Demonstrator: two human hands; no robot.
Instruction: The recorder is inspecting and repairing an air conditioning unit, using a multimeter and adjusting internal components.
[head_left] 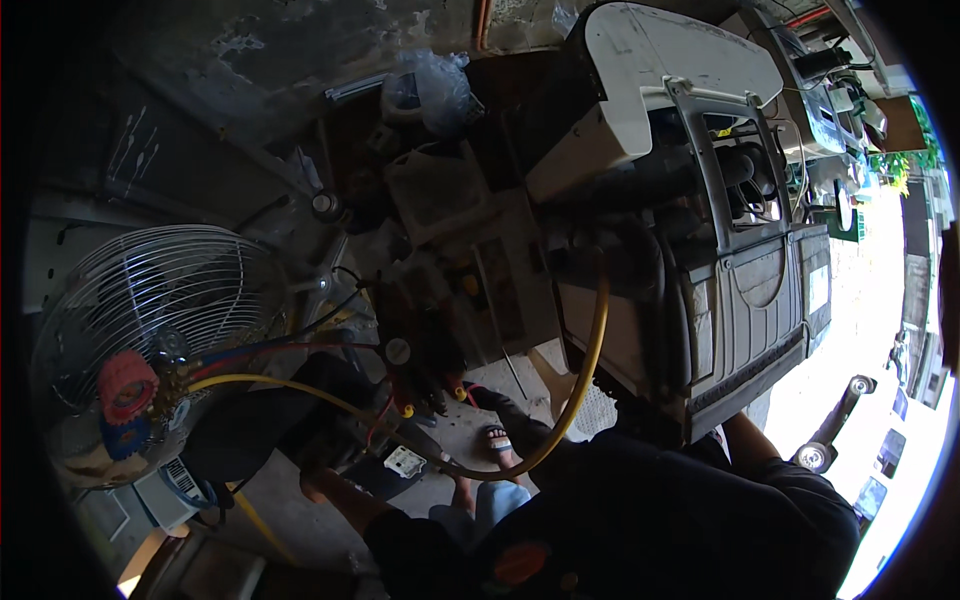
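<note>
My left arm reaches down to the left, and my left hand [318,485] is at the lower edge of a dark object [345,415]. Its fingers are in shadow, so a grip cannot be made out. My right forearm [748,443] goes up behind a large grey and black ribbed casing [745,310]; the hand is hidden there. A yellow hose [588,380] loops across in front of my chest, from the casing's left side to a gauge manifold with a red gauge [127,380] and a blue gauge [125,437]. Red and blue hoses run from it too.
A wire-guarded fan [165,290] stands at the left. A cream and black housing [690,50] rises behind the casing. Dim clutter, including a plastic bag [437,85], lies near the wall. A sandalled foot [497,438] shows below. Vehicles [830,430] stand in the bright street at right.
</note>
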